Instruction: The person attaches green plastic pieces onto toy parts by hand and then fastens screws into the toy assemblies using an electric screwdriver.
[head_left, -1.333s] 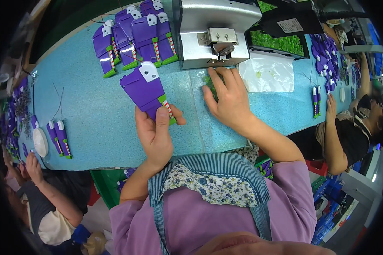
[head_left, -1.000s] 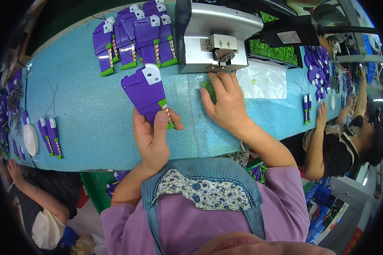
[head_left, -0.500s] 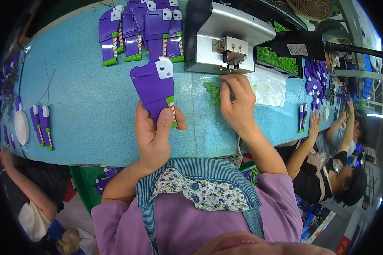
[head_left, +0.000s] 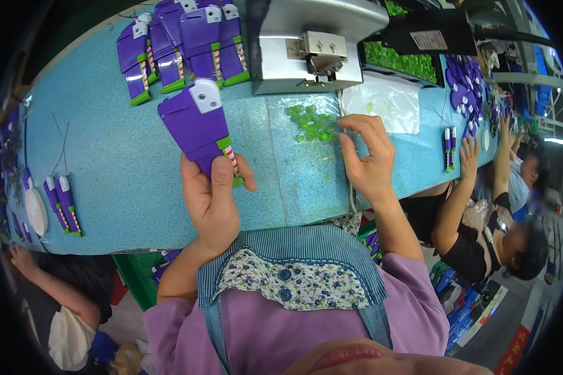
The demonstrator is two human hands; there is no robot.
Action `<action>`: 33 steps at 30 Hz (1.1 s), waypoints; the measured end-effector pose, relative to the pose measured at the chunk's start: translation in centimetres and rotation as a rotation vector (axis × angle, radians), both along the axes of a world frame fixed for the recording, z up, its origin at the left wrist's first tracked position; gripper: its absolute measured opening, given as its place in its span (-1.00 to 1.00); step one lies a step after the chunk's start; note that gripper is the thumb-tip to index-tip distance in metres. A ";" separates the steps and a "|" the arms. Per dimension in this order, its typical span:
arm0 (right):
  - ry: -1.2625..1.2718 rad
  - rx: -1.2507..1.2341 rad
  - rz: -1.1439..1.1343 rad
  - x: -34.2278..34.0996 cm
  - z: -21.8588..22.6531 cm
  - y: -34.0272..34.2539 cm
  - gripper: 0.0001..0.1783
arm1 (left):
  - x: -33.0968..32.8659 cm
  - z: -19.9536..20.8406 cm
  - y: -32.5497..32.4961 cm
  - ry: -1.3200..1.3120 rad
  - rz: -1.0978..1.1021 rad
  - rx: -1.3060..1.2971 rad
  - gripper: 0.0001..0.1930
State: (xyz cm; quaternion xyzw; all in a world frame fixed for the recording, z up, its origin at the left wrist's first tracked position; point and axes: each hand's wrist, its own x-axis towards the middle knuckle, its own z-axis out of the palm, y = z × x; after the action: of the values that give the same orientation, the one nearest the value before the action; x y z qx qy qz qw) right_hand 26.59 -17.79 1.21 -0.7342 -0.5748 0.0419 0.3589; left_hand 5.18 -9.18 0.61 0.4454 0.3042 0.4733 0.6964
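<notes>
Gripping the purple part [head_left: 197, 128] by its narrow end, left hand [head_left: 216, 203] is clamped thumb-over-fingers, part held over the table [head_left: 112, 169] between its near edge and the purple stack [head_left: 200, 40] at the far edge. Right hand [head_left: 372, 159] is off the part, thumb and fingertips apart, just right of the loose green bits [head_left: 313, 123]. Those bits lie in front of the metal machine [head_left: 281, 69] at the far edge, white bag [head_left: 388, 106] beside them.
</notes>
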 end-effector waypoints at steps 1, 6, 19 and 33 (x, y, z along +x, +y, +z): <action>0.009 0.003 -0.013 0.0 -0.1 -0.3 -0.77 | -0.1 0.1 0.1 0.005 -0.030 -0.031 -0.80; 0.064 -0.010 0.006 -0.1 -0.3 -1.1 -0.71 | 0.2 0.0 -0.1 0.043 -0.088 -0.009 -0.80; 0.476 0.135 0.017 -0.1 -0.5 -1.9 -0.72 | 4.4 2.4 -2.5 0.212 -0.270 -0.107 -0.64; 0.415 0.182 0.385 0.0 1.5 -3.3 -0.58 | 6.1 2.4 -2.2 0.153 -0.466 -0.309 -0.58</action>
State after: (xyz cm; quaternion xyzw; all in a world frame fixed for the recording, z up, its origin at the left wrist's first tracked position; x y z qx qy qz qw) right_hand 26.59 -21.06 2.74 -0.5522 -0.6193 0.2067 0.5185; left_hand 11.24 -11.34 2.98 0.4264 0.3138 0.2134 0.8211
